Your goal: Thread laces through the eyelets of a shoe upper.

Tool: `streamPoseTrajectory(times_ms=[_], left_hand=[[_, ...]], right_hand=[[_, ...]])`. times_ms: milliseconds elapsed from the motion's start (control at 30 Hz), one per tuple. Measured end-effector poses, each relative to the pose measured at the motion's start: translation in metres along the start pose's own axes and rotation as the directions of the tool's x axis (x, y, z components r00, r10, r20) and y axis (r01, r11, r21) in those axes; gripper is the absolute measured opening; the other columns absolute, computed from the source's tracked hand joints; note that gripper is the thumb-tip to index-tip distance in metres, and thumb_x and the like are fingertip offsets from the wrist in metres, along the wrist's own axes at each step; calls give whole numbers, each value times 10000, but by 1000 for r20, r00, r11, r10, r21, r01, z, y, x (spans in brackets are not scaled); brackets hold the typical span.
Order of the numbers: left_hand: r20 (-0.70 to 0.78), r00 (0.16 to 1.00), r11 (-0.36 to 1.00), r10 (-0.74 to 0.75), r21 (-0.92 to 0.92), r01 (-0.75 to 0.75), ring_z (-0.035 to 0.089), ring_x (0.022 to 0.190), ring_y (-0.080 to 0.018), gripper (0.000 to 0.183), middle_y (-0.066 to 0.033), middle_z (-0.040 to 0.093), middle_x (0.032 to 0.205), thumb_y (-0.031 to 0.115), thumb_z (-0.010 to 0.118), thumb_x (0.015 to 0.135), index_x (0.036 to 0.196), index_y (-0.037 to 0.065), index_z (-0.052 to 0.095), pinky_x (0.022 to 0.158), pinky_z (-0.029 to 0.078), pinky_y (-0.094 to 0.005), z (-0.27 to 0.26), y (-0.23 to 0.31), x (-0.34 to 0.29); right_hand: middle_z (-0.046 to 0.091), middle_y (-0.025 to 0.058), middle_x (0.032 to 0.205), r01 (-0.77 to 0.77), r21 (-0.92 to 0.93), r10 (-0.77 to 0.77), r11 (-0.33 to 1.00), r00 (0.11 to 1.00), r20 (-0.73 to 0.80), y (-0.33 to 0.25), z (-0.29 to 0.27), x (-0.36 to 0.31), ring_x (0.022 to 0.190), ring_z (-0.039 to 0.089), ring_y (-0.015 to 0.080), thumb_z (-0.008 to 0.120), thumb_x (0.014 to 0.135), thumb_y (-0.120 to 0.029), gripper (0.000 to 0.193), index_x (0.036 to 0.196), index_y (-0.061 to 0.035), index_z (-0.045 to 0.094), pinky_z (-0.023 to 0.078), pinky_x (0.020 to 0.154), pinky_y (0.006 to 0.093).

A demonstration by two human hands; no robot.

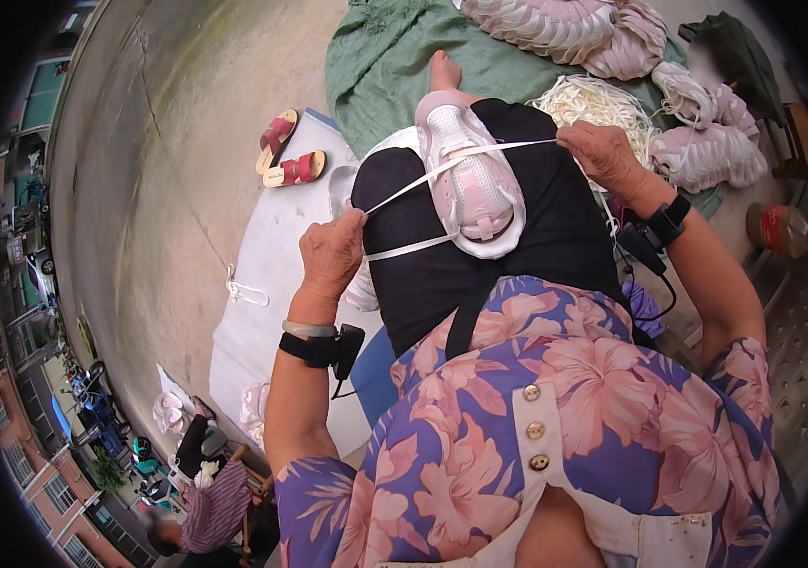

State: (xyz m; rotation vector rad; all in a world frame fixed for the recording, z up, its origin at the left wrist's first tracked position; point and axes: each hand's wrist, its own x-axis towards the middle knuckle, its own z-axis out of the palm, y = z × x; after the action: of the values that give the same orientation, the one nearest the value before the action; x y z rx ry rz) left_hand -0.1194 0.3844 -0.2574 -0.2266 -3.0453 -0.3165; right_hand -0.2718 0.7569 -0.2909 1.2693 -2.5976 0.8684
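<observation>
1. The left hand (pixel 331 252) is closed, fingers curled and pinching a white lace (pixel 411 186); a second run of lace leads from below this hand to the near left side of the shoe.
2. The right hand (pixel 603 157) is also closed, its fingertips gripping the other end of the lace. It sits farther out than the left hand, at the far right.
3. The pink and white sneaker (pixel 473 185) lies between the two hands: to the right of the left hand, to the left of the right hand. Neither hand touches it. Both sets of fingertips stand near it, and I cannot tell which is nearer.
4. Its long axis runs far to near, the near end slanting slightly right. The lace crosses over it from near left to far right, looking taut.
5. The sneaker has white mesh, pale pink panels, a pink patch and a thick white rim at the near end.
6. It rests on the lap, on black trousers (pixel 570 241).
7. Farther out, at the far right, are a heap of cream laces (pixel 603 102) and stacked pink and white shoe pieces (pixel 541 28) by a green cloth (pixel 380 57); red sandals (pixel 296 168) lie at the far left.
</observation>
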Motion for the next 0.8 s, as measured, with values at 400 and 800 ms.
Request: streamPoseTrajectory(times_ms=[400,800], left_hand=[[-89,895,866,-437,226,445,565,579,-308,112,-108,578,622,187,538,865,824,94,585,540,438,-368,-52,-169,-149],[-183,520,546,-834,-400,736,443,483,-55,219,12,485,569,196,506,896,732,58,553,433,385,-203,-125,-234,-166]], right_hand=[[617,134,914,-306,-400,329,864,944,-11,152,-152,-186,828,598,322,570,833,-65,165,997,-49,571,469,703,366],[585,72,681,-866,-173,837,469,498,-225,195,-237,-210,549,542,165,518,894,-278,257,899,-34,600,442,521,267]])
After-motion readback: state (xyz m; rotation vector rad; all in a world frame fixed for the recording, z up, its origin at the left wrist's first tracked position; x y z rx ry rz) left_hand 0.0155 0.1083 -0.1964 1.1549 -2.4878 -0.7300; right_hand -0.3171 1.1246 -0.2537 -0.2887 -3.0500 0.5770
